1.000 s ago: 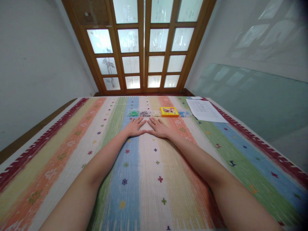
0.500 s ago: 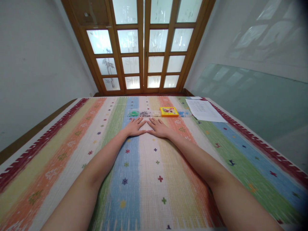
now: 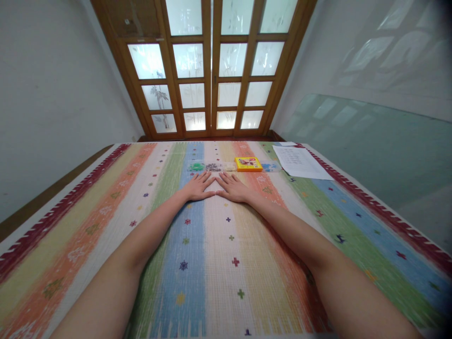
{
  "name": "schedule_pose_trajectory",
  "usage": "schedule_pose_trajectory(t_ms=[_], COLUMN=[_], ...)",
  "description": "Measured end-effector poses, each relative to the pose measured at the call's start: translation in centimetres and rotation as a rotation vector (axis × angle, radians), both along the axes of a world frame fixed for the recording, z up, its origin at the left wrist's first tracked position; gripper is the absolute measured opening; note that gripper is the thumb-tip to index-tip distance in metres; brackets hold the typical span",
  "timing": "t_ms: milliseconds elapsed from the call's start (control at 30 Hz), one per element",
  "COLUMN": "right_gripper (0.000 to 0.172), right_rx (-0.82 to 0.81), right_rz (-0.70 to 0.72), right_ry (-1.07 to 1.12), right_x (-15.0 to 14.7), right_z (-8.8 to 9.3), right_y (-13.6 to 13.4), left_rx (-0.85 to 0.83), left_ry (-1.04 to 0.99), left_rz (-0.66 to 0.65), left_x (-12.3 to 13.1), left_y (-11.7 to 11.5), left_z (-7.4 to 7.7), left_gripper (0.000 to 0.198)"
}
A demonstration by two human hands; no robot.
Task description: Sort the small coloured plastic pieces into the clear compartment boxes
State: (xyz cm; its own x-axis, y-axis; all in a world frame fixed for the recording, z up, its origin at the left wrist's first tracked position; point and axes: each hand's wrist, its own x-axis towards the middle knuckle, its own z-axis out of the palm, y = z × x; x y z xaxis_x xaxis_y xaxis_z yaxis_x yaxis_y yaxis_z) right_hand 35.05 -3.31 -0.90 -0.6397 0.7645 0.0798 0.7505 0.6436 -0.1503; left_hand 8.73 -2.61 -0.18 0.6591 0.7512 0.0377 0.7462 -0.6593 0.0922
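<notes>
My left hand (image 3: 198, 187) lies flat and open on the striped tablecloth (image 3: 221, 249), fingers spread. Beside it my right hand (image 3: 231, 187) rests the same way, the two thumb tips touching or nearly so. Neither hand holds anything. Just beyond the fingertips runs a row of small clear packs: one with green pieces (image 3: 196, 167), one with dark pieces (image 3: 213, 167) and one with cream pieces (image 3: 229, 167). A yellow box (image 3: 248, 164) with printed pictures comes after them, then a clear pack with blue pieces (image 3: 271, 167). What the pieces are is too small to tell.
Printed white sheets (image 3: 301, 162) lie at the far right of the table. Behind the table stands a wooden door (image 3: 212, 84) with frosted panes. A glass panel (image 3: 370, 141) leans along the right wall.
</notes>
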Motion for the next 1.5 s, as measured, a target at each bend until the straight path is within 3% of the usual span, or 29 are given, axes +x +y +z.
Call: schedule_pose_trajectory(t_ms=[1300,1400,1500], right_gripper=[0.092,0.09,0.077], right_rx=[-0.026,-0.017,0.007], right_rz=[-0.01,-0.008,0.031], right_ry=[0.002,0.04,0.132], right_x=[-0.3,-0.2,0.6], right_z=[0.5,0.7,1.3], right_y=[-0.3,-0.6,-0.5], left_rx=[-0.009,0.008,0.075], left_ry=[-0.013,-0.053,-0.182], left_rz=[0.01,0.012,0.034], left_x=[0.3,0.2,0.0], left_y=[-0.4,-0.7,-1.1], left_z=[0.4,0.6,1.1], left_gripper=[0.086,0.081,0.062])
